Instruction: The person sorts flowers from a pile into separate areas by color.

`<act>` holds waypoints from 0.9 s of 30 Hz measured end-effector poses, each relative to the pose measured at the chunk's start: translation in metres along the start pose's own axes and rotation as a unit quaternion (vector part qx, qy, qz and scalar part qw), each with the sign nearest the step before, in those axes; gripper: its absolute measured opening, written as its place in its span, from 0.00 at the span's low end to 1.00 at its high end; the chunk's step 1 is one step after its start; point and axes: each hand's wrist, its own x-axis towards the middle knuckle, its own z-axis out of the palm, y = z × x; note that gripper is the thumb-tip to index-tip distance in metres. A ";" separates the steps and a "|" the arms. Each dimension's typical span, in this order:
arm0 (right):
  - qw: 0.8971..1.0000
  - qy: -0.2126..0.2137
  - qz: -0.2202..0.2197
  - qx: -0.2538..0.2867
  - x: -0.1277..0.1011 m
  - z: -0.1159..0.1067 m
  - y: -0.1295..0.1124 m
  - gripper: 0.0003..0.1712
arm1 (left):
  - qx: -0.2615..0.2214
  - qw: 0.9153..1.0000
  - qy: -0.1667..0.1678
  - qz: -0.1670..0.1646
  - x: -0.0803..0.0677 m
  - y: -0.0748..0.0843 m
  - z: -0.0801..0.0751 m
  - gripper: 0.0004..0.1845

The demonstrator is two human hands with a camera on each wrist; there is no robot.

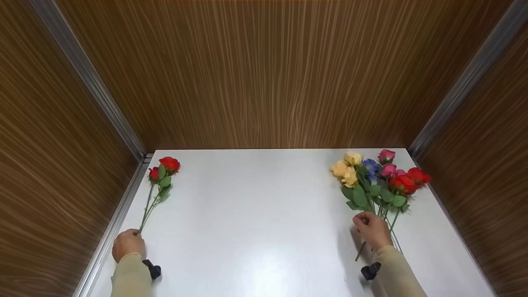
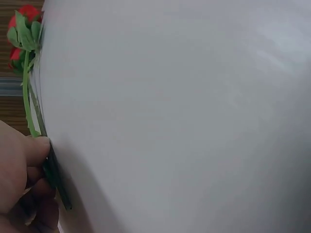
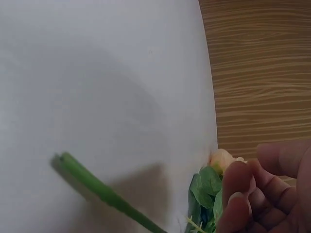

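A sprig of red roses (image 1: pixel 168 164) lies along the left edge of the white table (image 1: pixel 264 206). My left hand (image 1: pixel 128 243) pinches the lower end of its stem. In the left wrist view, the thumb of my left hand (image 2: pixel 29 160) presses on the dark stem (image 2: pixel 52 170), and the red blooms (image 2: pixel 23 17) lie far up. At the right lies a mixed bunch (image 1: pixel 377 177) of yellow, blue, pink and red flowers. My right hand (image 1: pixel 371 229) curls over its stems. One green stem (image 3: pixel 104 194) juts out past my curled right hand (image 3: pixel 262 194), lifted slightly above its shadow.
Wood-grain walls (image 1: pixel 268 74) with metal corner strips close in the table at the back and on both sides. Small black camera mounts (image 1: pixel 153 269) sit at each wrist. Bare white table surface stretches between the two flower groups.
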 end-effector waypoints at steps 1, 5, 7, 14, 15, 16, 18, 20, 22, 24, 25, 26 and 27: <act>1.000 0.005 -0.002 -0.012 0.002 -0.001 0.000 0.14 | -0.007 1.000 0.001 -0.005 -0.001 0.001 0.000 0.13; 0.999 0.019 -0.004 -0.048 0.012 -0.009 0.001 0.16 | -0.029 0.999 0.003 -0.020 -0.003 0.003 -0.002 0.13; 0.998 0.026 -0.003 -0.062 0.017 -0.013 0.002 0.16 | -0.036 0.999 0.004 -0.022 -0.002 0.003 -0.002 0.13; 0.995 0.043 0.020 -0.092 0.034 -0.022 0.006 0.20 | -0.040 0.999 0.006 -0.021 -0.001 0.000 -0.002 0.12; 0.994 0.041 0.024 -0.094 0.037 -0.023 0.006 0.21 | -0.041 0.999 0.008 -0.021 -0.001 0.000 -0.003 0.12; 0.994 0.038 0.028 -0.097 0.039 -0.024 0.007 0.22 | -0.042 0.999 0.008 -0.022 -0.001 0.000 -0.003 0.12; 0.993 0.030 0.034 -0.107 0.044 -0.025 0.008 0.24 | -0.043 0.999 0.011 -0.025 -0.002 0.001 -0.005 0.12; 0.992 0.020 0.039 -0.120 0.049 -0.025 0.010 0.25 | -0.043 0.999 0.010 -0.026 -0.003 0.002 -0.007 0.12; 0.990 0.012 0.040 -0.135 0.052 -0.026 0.013 0.25 | -0.041 0.999 0.004 -0.026 -0.005 0.004 -0.008 0.12; 0.988 0.007 0.038 -0.148 0.055 -0.027 0.016 0.24 | -0.040 0.999 -0.002 -0.025 -0.006 0.005 -0.010 0.12; 0.988 0.006 0.034 -0.152 0.056 -0.027 0.017 0.23 | -0.039 0.999 -0.005 -0.026 -0.006 0.006 -0.011 0.12; 0.987 0.005 0.031 -0.155 0.058 -0.027 0.018 0.22 | -0.039 0.999 -0.008 -0.028 -0.007 0.007 -0.012 0.13; 0.987 0.004 0.025 -0.157 0.059 -0.026 0.019 0.20 | -0.039 0.999 -0.010 -0.031 -0.006 0.007 -0.013 0.13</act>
